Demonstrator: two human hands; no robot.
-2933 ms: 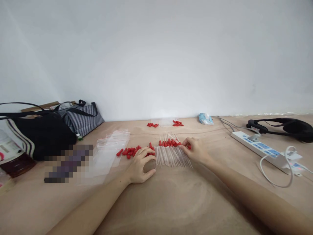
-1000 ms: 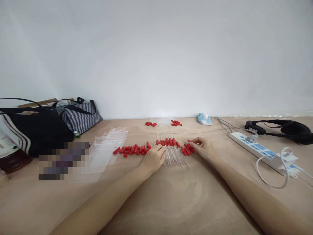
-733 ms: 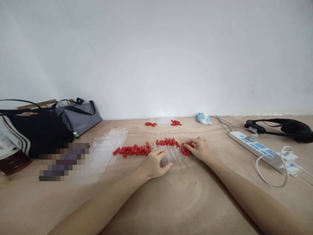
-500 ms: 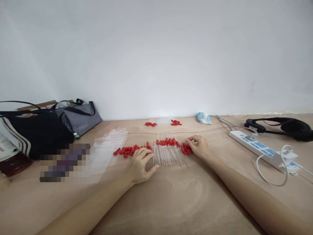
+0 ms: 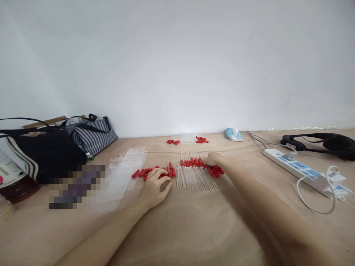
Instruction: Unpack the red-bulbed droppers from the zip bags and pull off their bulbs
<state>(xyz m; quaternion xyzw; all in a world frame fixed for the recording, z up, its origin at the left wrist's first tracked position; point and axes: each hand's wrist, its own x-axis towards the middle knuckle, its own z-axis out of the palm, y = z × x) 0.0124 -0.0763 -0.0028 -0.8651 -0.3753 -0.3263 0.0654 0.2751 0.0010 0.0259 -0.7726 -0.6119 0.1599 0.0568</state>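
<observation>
A row of thin clear tubes (image 5: 195, 179), like dropper pipettes, lies side by side on the brown tabletop. Small red rubber bulbs (image 5: 191, 162) line the far ends, with more thin tubes (image 5: 191, 153) beyond them. My left hand (image 5: 154, 188) rests curved over the loose red bulbs (image 5: 142, 172) left of the row, thumb a little apart from the fingers. My right hand (image 5: 215, 159) is at the row's right end, just beyond another heap of red bulbs (image 5: 216, 171). Its fingers look drawn together, and their tips and anything in them are hidden.
Clear zip bags (image 5: 122, 177) lie to the left, near black (image 5: 55, 155) and striped bags (image 5: 95, 135). At the back are a smaller group of red bulbs (image 5: 202, 140) and a blue-and-white packet (image 5: 233, 134). A power strip (image 5: 299, 168) and black headset (image 5: 318, 144) lie right.
My right hand has moved left and away from me, from the right heap to the end of the bulb row. My left hand's thumb has drawn closer to its fingers.
</observation>
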